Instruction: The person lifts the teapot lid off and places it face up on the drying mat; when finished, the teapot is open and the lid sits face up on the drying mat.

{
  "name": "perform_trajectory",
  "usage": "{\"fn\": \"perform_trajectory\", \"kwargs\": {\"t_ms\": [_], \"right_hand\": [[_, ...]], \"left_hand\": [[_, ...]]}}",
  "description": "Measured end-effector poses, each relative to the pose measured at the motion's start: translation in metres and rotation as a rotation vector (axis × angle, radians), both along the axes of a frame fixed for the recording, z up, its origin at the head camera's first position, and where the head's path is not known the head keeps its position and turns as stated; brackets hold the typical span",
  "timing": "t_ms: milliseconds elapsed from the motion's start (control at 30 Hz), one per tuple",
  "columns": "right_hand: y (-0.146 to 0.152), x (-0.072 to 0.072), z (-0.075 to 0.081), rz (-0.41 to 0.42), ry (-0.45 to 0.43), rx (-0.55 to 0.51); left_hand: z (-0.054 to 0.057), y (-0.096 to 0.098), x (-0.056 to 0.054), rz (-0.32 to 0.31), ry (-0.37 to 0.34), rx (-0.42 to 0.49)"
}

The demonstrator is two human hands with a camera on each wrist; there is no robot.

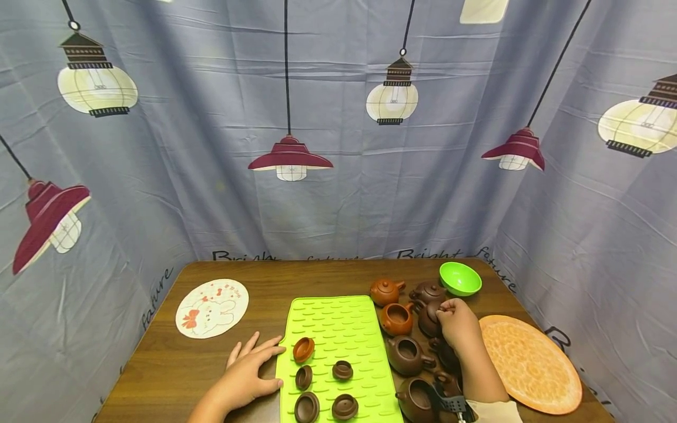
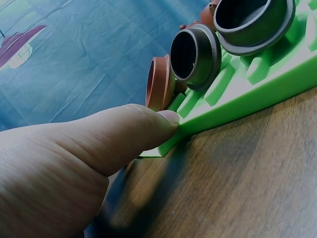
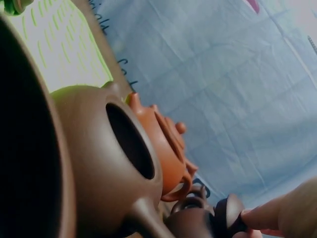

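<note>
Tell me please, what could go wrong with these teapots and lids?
The right hand pinches a dark lid with its fingertips, so the lid might slip and chip. Teapots stand crowded near that hand; one could get knocked. The left hand touches the edge of the green mat; a push might disturb the small lids on it.

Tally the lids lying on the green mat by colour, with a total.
Orange-brown lid: 1
Dark brown lids: 4
Total: 5
</note>
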State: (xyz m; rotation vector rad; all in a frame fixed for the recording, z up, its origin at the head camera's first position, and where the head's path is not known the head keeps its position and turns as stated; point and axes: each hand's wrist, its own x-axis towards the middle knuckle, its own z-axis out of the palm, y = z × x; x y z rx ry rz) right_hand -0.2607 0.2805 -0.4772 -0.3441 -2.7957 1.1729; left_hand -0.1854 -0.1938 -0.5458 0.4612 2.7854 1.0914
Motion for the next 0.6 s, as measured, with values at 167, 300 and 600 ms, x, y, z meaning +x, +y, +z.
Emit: {"fn": "perform_trajectory", "kwargs": {"t_ms": [167, 300, 600], "right_hand": [[-0.004, 0.004, 0.001, 0.014, 0.004, -0.067], [-0.01, 0.007, 0.001, 0.042, 0.003, -0.15], [-0.024, 0.01, 0.0, 0.085, -0.036, -0.299]], "left_hand": [[0.001, 0.0, 0.0, -0.001, -0.007, 0.001], [0.001, 0.0, 0.001, -0.005, -0.012, 0.005], [0.001, -0.001, 0.002, -0.005, -0.015, 0.015]]}}
